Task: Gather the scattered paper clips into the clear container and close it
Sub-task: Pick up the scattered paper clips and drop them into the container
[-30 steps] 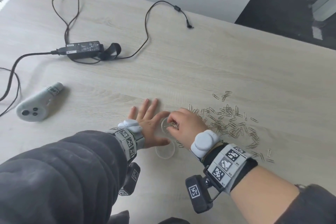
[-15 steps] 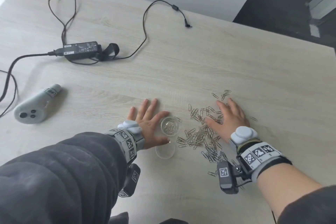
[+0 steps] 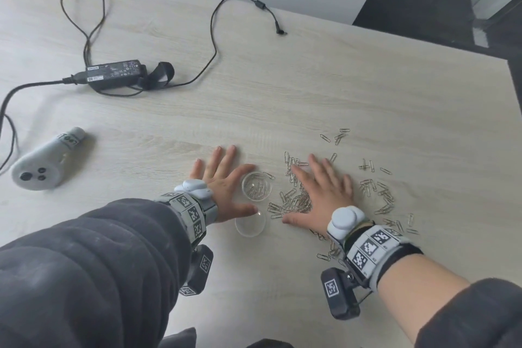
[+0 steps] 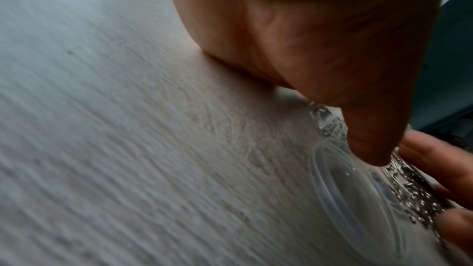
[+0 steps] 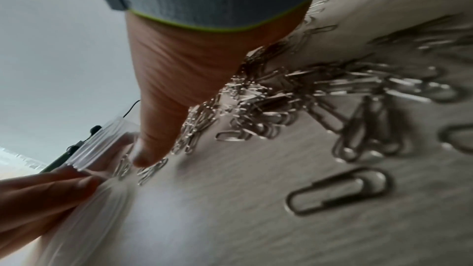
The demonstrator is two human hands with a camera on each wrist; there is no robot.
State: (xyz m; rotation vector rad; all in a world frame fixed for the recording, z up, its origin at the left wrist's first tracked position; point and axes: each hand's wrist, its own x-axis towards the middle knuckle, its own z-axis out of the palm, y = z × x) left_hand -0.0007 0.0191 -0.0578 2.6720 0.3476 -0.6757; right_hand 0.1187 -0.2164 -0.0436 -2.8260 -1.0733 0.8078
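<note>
Paper clips point(image 3: 293, 200) under flat right hand point(image 3: 324, 192) (fingers spread).

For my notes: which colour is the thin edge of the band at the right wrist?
Bright yellow-green edge on a grey band; the right wrist view shows it best.

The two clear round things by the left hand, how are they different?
The container has paper clips inside; the lid holds none. The container sits farther from the person, between the left hand's forefinger and thumb; the lid lies nearer, just past the thumb tip. The container looks deeper, the lid shallow. Both are clear, round, and open side up on the table.
</note>
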